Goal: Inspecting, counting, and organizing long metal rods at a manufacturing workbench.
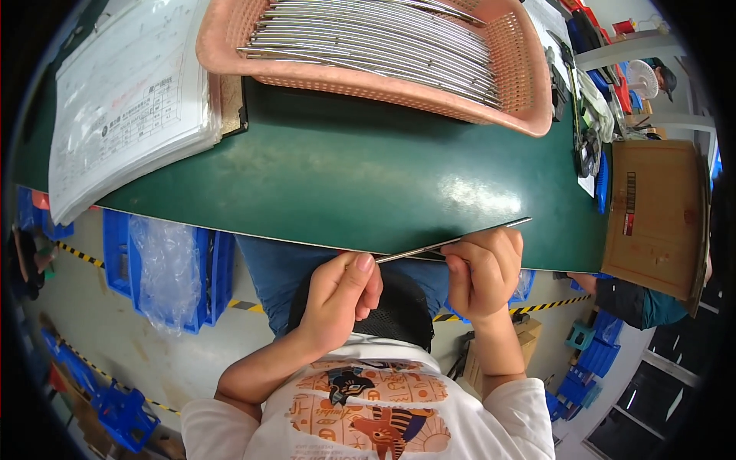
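Observation:
A thin metal rod (414,251) slants above the near edge of the green table, its right end higher than its left. My left hand (337,295) is closed around the left end, with the thumb lying on top. Toward the other end, the curled fingers of my right hand (487,268) grip the same rod, and its tip sticks out past the knuckles. At the far side of the table, a pink plastic basket (529,115) holds several similar metal rods (368,42) lying side by side.
Printed paper sheets (130,115) lie stacked at the left of the green tabletop (330,169). A cardboard box (655,215) stands at the right edge, near tools and a blue-handled item (602,180). Blue crates (218,276), one with clear plastic wrap, sit below on the left.

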`<state>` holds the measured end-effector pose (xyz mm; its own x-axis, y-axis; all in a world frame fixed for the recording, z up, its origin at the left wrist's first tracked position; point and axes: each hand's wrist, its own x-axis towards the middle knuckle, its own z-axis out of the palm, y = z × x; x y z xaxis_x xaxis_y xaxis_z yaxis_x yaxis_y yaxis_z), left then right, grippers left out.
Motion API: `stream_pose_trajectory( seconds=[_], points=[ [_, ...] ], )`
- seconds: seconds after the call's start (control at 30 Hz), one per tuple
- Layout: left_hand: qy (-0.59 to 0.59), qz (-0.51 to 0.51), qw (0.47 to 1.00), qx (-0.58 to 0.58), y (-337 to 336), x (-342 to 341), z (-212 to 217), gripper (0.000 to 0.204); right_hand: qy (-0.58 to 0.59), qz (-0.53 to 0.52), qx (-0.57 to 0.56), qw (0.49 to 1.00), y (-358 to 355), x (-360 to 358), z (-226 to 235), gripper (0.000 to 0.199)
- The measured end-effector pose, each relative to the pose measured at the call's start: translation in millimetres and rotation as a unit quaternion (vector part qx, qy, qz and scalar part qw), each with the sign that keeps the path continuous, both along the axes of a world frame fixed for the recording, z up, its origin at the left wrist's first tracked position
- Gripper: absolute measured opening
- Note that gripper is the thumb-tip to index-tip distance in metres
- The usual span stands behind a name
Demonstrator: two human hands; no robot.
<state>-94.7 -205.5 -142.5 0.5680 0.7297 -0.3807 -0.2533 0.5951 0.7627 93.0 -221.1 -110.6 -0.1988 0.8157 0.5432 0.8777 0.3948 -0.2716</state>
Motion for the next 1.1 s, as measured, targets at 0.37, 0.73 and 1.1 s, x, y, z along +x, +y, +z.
stream_pose_trajectory(
  seconds=[0.37,0.73,1.1],
  points=[
    [0.010,0.005,1.000,0.008,-1.3,0.7,0.6,0.039,-0.017,0.019,-0.002,1.000,2.6,-6.1,3.8,0.014],
    [0.017,0.012,1.000,0.016,-1.3,1.4,0.6,0.041,-0.007,0.022,-0.001,1.000,2.9,-7.2,4.4,0.015],
    [0.010,0.032,0.999,-0.010,-3.6,6.4,-0.5,0.045,0.096,0.093,-0.033,0.990,14.4,-32.5,-6.6,0.016]
  ],
)
